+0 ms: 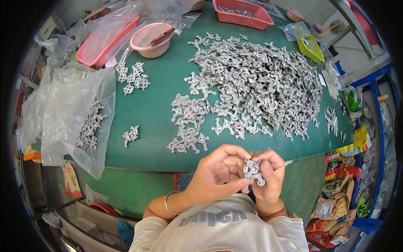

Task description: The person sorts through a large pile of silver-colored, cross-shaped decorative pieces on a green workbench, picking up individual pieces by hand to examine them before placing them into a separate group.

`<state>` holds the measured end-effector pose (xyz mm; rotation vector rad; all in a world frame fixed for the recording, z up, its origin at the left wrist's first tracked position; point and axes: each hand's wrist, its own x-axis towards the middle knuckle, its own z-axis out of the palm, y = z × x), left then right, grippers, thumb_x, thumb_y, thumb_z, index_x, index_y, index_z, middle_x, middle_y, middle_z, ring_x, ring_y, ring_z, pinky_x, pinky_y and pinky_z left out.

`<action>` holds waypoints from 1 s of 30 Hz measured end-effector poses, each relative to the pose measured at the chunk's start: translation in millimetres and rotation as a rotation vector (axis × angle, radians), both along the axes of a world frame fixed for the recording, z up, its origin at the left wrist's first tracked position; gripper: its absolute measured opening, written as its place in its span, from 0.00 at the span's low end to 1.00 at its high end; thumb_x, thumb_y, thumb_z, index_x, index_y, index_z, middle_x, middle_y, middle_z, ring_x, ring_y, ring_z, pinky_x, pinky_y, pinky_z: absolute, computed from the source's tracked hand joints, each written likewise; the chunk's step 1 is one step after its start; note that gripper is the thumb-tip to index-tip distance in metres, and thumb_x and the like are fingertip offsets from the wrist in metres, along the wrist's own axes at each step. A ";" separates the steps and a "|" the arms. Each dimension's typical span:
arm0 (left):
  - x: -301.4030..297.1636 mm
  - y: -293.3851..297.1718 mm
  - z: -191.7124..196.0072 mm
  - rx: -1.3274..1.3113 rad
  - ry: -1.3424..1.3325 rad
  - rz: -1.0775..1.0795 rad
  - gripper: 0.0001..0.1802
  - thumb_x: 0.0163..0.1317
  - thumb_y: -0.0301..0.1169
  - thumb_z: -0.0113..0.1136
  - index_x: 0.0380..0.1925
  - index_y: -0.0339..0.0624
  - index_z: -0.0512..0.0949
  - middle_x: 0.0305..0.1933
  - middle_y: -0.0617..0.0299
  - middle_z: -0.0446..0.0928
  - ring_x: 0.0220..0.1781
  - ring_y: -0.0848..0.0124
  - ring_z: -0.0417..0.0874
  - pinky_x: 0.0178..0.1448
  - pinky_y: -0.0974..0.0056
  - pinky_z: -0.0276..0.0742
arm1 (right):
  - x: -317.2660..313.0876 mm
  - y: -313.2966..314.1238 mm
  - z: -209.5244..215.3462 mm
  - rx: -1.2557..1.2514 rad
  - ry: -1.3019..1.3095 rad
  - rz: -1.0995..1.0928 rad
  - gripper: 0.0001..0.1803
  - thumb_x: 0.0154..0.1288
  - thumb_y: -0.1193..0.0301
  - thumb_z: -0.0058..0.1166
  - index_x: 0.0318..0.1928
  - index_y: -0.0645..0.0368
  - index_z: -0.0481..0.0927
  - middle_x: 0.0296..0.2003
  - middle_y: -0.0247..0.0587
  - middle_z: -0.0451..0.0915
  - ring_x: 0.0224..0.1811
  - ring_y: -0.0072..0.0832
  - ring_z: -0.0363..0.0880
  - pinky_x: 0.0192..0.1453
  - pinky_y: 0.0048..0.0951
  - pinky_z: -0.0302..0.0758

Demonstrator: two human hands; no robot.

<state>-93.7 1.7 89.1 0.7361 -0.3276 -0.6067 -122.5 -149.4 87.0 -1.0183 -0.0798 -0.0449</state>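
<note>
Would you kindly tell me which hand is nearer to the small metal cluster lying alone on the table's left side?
The left hand. It is right of the metal cluster and lower in the picture; the right hand is farther right, beyond the left.

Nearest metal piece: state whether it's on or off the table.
Off: the left hand and right hand hold the metal piece up.

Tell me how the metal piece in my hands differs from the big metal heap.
The metal piece is held off the table between your left hand and right hand; the heap lies on the table. The metal piece is small, while the heap sprawls wide. Both are silvery grey.
</note>
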 end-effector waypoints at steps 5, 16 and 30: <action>-2.8 -2.2 0.5 0.018 -0.022 0.028 0.22 0.52 0.14 0.54 0.47 0.34 0.60 0.35 0.53 0.74 0.34 0.72 0.77 0.38 0.69 0.77 | 2.8 0.1 2.5 0.090 0.051 0.067 0.10 0.63 0.71 0.47 0.36 0.68 0.73 0.28 0.46 0.75 0.23 0.23 0.72 0.27 0.21 0.68; -4.2 -4.0 -2.6 -0.018 -0.045 0.052 0.22 0.52 0.14 0.55 0.45 0.35 0.60 0.36 0.53 0.74 0.36 0.72 0.78 0.39 0.68 0.78 | 4.1 -1.0 -1.3 0.123 0.069 0.091 0.10 0.63 0.71 0.47 0.34 0.69 0.74 0.28 0.45 0.75 0.24 0.22 0.72 0.27 0.20 0.68; -5.7 -5.1 -5.1 -0.012 -0.011 0.060 0.22 0.52 0.14 0.56 0.46 0.34 0.60 0.35 0.51 0.75 0.34 0.71 0.78 0.36 0.69 0.77 | 3.3 0.0 -4.9 0.145 0.096 0.094 0.09 0.64 0.72 0.44 0.35 0.67 0.72 0.27 0.45 0.75 0.24 0.21 0.71 0.25 0.20 0.67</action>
